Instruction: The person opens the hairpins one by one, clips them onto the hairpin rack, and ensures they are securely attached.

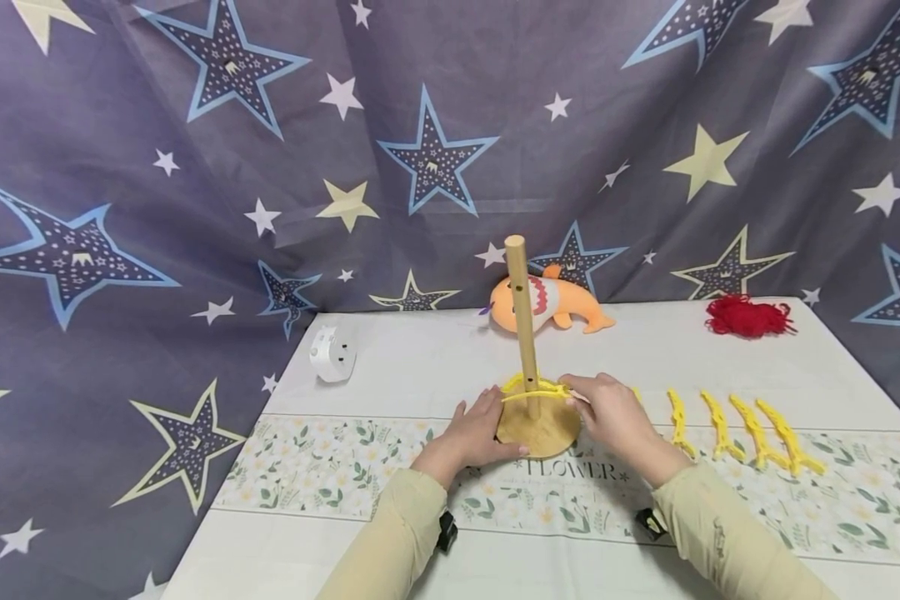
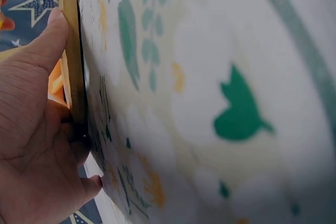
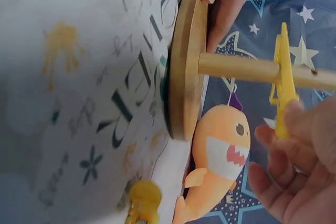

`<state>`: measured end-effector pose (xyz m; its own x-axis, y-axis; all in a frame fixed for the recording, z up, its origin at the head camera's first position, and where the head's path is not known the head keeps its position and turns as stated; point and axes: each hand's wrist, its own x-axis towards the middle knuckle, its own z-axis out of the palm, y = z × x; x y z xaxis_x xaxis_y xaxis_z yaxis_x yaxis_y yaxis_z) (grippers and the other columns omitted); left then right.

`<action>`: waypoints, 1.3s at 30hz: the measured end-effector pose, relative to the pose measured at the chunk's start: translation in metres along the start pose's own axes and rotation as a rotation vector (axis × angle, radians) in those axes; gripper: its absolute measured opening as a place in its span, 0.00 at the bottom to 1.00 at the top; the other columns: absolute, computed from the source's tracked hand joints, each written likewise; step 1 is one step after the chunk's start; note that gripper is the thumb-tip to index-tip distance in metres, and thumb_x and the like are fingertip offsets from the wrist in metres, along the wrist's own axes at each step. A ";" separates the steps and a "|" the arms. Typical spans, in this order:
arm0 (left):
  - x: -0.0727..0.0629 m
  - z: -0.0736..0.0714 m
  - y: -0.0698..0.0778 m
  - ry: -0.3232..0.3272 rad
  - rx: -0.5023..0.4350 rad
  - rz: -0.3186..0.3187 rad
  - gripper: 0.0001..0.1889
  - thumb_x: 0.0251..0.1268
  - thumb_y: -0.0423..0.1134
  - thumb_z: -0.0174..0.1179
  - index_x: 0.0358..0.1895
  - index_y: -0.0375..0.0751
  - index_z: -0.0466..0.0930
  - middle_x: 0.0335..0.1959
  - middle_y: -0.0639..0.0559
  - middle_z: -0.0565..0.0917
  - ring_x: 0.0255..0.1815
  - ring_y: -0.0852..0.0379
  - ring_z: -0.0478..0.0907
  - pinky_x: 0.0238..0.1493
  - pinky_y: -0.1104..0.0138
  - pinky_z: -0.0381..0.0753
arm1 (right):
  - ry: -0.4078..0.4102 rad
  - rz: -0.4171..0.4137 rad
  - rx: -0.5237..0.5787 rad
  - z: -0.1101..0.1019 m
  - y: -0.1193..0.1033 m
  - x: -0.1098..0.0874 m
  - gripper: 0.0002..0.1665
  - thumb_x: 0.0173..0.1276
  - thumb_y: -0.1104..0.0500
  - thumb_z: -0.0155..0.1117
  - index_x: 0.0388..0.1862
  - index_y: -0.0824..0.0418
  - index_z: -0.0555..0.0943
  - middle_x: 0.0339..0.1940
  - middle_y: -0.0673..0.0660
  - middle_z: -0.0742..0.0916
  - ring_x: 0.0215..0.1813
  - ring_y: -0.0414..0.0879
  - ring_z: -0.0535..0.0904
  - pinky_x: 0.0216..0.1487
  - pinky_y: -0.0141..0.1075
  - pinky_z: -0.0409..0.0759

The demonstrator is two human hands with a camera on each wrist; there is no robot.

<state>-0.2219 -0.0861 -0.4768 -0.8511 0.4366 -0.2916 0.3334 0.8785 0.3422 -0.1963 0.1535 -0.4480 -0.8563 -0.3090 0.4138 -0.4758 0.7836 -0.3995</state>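
A wooden stand has an upright post (image 1: pixel 522 312) and a round base (image 1: pixel 537 437). My left hand (image 1: pixel 480 433) holds the base at its left rim; in the left wrist view the thumb (image 2: pixel 52 38) lies on the rim, with the fingers behind it. My right hand (image 1: pixel 618 412) pinches one end of a slim yellow plastic piece (image 3: pixel 285 72) between thumb and fingertips. That piece lies across the post's lower part, above the base. In the head view yellow shows in front of and behind the post.
Several more yellow forked pieces (image 1: pixel 753 429) lie in a row at the right. An orange shark plush (image 1: pixel 581 306) is behind the post. Red yarn (image 1: pixel 750 317) sits at the back right, a white plug-like device (image 1: pixel 332 354) at the back left. A starry curtain (image 1: pixel 450 108) hangs behind.
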 end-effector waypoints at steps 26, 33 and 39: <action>-0.003 -0.006 0.005 -0.006 -0.028 0.003 0.54 0.60 0.69 0.57 0.79 0.39 0.43 0.80 0.48 0.44 0.79 0.53 0.38 0.76 0.50 0.37 | -0.007 0.106 0.007 -0.063 0.057 -0.063 0.29 0.66 0.60 0.68 0.64 0.67 0.74 0.60 0.68 0.80 0.47 0.61 0.82 0.44 0.57 0.80; -0.002 -0.005 0.004 -0.005 -0.012 0.011 0.54 0.61 0.68 0.57 0.79 0.38 0.43 0.80 0.47 0.44 0.79 0.52 0.39 0.76 0.48 0.38 | 0.007 0.175 -0.017 -0.085 0.076 -0.083 0.30 0.65 0.59 0.69 0.64 0.68 0.74 0.55 0.70 0.81 0.45 0.61 0.81 0.36 0.53 0.81; -0.002 -0.004 0.003 -0.003 -0.008 0.011 0.54 0.60 0.69 0.56 0.79 0.39 0.43 0.80 0.48 0.44 0.79 0.53 0.39 0.76 0.49 0.38 | -0.041 0.274 -0.044 -0.103 0.097 -0.102 0.35 0.65 0.51 0.70 0.64 0.70 0.73 0.55 0.75 0.80 0.45 0.67 0.80 0.38 0.58 0.79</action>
<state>-0.2209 -0.0846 -0.4718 -0.8459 0.4471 -0.2907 0.3396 0.8719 0.3528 -0.1343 0.3160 -0.4448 -0.9598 -0.1032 0.2609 -0.2167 0.8633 -0.4558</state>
